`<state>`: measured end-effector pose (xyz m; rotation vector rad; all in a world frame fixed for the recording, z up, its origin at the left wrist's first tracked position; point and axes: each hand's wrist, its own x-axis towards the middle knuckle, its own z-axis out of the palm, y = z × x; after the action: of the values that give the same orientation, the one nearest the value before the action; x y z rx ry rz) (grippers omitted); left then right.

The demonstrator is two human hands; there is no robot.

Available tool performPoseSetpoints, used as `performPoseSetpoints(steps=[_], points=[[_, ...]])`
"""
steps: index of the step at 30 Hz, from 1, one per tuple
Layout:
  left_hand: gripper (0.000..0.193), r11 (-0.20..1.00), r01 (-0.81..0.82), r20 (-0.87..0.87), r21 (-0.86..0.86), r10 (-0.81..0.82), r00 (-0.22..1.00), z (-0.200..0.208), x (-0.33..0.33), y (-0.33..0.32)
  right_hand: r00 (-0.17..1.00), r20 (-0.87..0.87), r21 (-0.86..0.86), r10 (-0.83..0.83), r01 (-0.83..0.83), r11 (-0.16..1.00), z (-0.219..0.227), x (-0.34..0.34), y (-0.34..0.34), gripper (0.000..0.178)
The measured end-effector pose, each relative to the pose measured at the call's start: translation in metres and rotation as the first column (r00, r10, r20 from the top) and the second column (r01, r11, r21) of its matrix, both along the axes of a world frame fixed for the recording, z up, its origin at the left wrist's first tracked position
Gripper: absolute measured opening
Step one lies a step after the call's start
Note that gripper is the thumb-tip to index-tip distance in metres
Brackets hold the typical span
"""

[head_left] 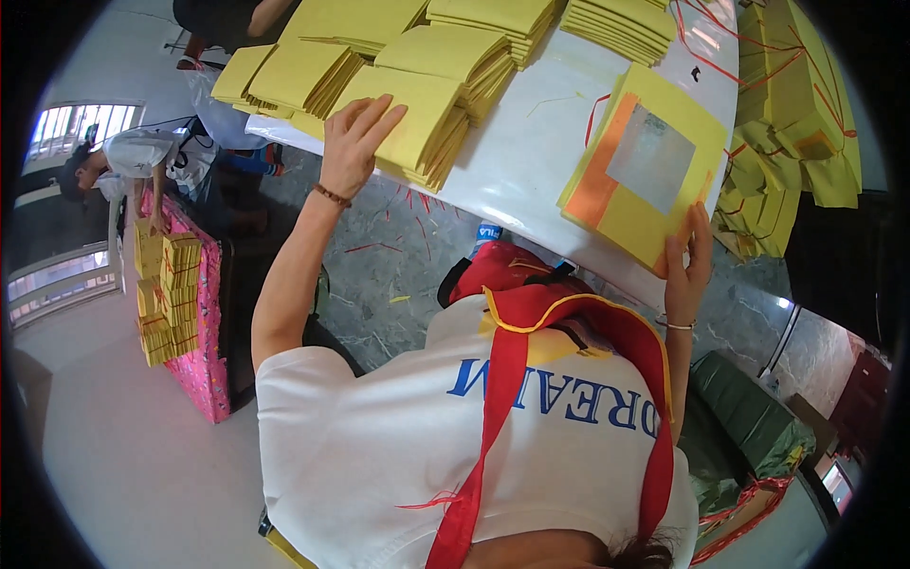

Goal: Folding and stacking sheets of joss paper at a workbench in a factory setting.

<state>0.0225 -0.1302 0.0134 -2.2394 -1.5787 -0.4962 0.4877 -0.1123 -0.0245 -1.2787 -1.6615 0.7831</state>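
While the left hand (356, 144) rests, fingers parted, on a stack (415, 106), the right hand (692, 258), grip unclear, best keeps the sheets (646, 157) square.

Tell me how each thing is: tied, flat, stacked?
Left hand: on the yellow stack
Right hand: at the edge of the grey-patched pile
Yellow stack: layered, lying flat
Grey-patched pile: lying flat
Right-side bundles: tied, piled up
Far-left bundles: tied, stacked on pink cloth
Red apron: worn

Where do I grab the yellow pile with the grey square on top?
I'd take the yellow pile by its near right corner, from the right: it lies flat near the table's edge, and the right hand is there.
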Motion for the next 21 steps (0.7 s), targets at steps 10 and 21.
performPoseSetpoints(steps=[10,21], points=[[0.064,0.926,0.116,-0.040,-0.359,-0.139,0.989,-0.050,-0.033,0.010,0.988,0.154,0.050,-0.025,0.017,0.999,0.003,-0.008,-0.003,0.039],[0.090,0.856,0.004,-0.125,-0.516,-0.080,0.989,-0.057,-0.023,-0.003,0.994,0.108,0.036,-0.015,0.011,0.999,0.003,-0.006,-0.002,0.037]])
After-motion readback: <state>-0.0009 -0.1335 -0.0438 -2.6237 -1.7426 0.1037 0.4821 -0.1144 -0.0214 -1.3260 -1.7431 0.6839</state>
